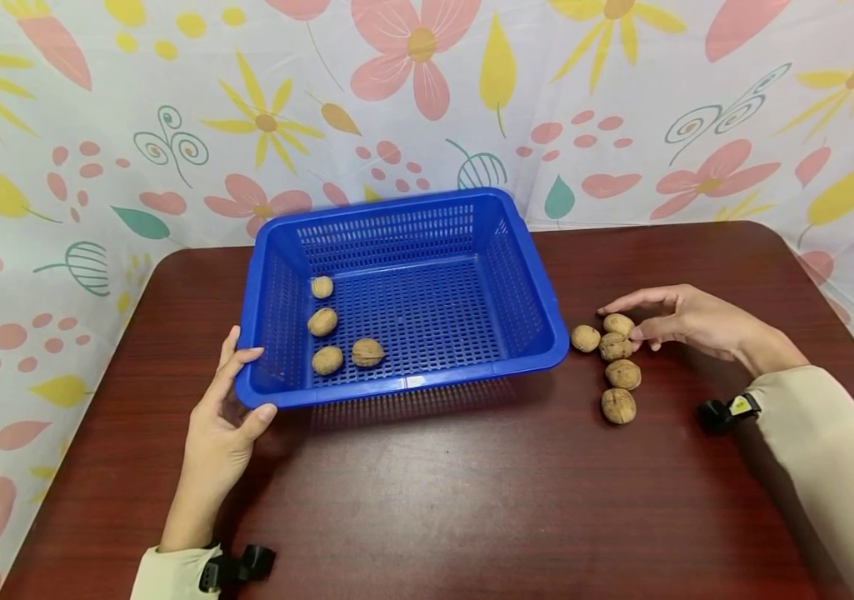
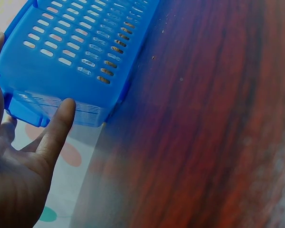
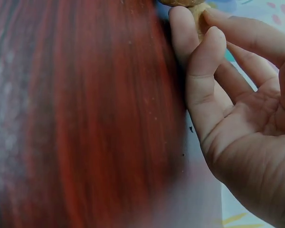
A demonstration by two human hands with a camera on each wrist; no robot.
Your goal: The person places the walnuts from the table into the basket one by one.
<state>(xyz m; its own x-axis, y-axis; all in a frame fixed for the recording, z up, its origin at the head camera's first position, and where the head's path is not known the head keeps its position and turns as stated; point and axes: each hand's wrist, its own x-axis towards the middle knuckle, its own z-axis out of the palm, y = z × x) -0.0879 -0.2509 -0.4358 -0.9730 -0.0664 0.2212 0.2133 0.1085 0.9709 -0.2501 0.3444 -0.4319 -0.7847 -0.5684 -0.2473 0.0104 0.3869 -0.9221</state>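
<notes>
A blue plastic basket [image 1: 404, 383] with slotted walls stands on the table, several walnuts lying in its left part, among them a walnut [image 1: 367, 352] near the front wall. My left hand [image 1: 220, 425] grips its front left corner, fingers over the rim and thumb at the front; the left wrist view shows a finger against the slotted wall [image 2: 42, 71]. Right of the basket, several walnuts lie close together. There my right hand [image 1: 685, 325] pinches the farthest walnut [image 1: 617, 323] between thumb and fingers, the thumb close to a darker walnut [image 1: 616, 346]. In the right wrist view the fingers partly hide the walnut [image 3: 199, 19].
Nearer to me on the right lie a walnut [image 1: 623, 374] and another walnut [image 1: 618, 406]; one more walnut [image 1: 586, 338] is beside the basket. The dark red-brown wooden table [image 1: 427, 492] ends at a flower-patterned cloth [image 1: 427, 150] behind and on both sides.
</notes>
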